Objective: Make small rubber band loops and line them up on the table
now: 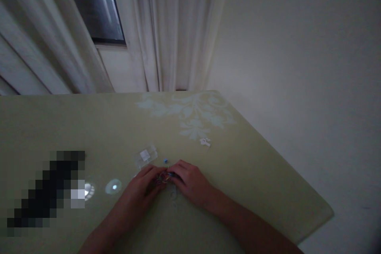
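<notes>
I see a small tangle of thin, colourful loops held just above or on the desk, between my left hand and right hand. The fingers of both hands pinch it from either side. Just beyond sits a tiny blue piece; a clear plastic case lies beyond my left hand, a white piece farther right.

The pale yellow-green tabletop bears a whitish leafy scroll pattern at its upper middle. Greyish-cream pleated curtains fill the upper left; the smooth wall at right is grey. Near centre, the tiny object is blue.
</notes>
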### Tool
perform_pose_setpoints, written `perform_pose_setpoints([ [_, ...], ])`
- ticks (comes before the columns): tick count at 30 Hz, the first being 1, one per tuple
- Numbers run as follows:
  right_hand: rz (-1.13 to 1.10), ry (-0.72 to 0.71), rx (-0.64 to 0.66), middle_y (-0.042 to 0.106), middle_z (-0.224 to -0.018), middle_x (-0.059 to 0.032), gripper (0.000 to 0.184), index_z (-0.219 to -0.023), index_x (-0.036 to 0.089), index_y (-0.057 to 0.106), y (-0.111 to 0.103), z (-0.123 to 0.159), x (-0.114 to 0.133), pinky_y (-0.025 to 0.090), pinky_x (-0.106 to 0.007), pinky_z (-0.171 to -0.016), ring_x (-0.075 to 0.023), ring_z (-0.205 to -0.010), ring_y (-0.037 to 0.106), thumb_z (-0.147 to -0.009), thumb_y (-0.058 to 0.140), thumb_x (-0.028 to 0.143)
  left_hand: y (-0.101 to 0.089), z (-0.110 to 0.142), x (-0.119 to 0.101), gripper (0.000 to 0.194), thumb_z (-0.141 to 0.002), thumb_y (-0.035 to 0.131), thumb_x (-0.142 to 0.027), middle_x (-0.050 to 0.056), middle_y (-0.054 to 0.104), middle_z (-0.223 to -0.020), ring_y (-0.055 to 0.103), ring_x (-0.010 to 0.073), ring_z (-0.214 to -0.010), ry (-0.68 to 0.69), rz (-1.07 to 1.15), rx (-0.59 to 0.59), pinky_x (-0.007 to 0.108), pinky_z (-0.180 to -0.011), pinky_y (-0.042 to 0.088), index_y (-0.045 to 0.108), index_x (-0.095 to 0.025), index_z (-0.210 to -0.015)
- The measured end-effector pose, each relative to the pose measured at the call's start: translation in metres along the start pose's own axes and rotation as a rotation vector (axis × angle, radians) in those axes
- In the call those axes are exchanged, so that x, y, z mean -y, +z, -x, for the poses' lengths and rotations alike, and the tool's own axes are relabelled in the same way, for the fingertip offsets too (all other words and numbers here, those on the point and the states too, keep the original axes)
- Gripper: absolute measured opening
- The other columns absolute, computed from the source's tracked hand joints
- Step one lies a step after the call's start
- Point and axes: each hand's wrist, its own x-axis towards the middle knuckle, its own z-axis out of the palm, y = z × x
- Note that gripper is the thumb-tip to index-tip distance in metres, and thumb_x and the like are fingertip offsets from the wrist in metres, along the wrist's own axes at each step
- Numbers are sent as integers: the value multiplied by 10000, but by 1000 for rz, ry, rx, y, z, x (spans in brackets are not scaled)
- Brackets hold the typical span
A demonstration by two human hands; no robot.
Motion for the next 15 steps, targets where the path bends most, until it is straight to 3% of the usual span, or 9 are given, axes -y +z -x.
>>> perform_pose_setpoints([
  [5,-106,-13,-100,771,-1173,-77,294,-1267,215,733,-11,-1,-7,533,-323,-985,-190,-1073,707,-1066,531,143,-9,-2,-4,289,-983,575,-407,73,821,-1094,775,266,-974,-91,108,-108,347,-835,624,784,-253,-1108],
  [9,-16,4,-64,750,-1182,-106,306,-1310,192,717,-25,1,-9,514,-371,-1014,-231,-1109,674,-1019,665,273,-13,1,-2,312,-983,577,-433,69,826,-1124,789,263,-941,-131,120,-111,362,-814,640,773,-262,-1156],
  [11,27,-18,-2,704,-1267,-125,577,-1388,189,666,-29,2,-8,493,-407,-1058,-269,-1179,631,-885,835,415,-11,2,-2,320,-949,642,-434,63,819,-1137,785,262,-928,-96,82,-93,377,-829,643,762,-277,-1201],
  [13,56,-41,51,660,-1320,-127,777,-1431,199,628,-28,3,-6,475,-423,-1088,-287,-1221,593,-766,923,475,-8,3,-2,380,-869,752,-401,66,793,-1206,759,287,-1044,-10,-2,-91,417,-938,620,757,-300,-1236],
  [15,75,-42,83,654,-1291,-108,660,-1382,217,656,-25,4,-2,481,-403,-1074,-270,-1206,590,-809,897,439,-3,3,-3,445,-805,820,-343,76,760,-1268,702,316,-1180,77,-83,-87,456,-1046,567,760,-318,-1245],
])
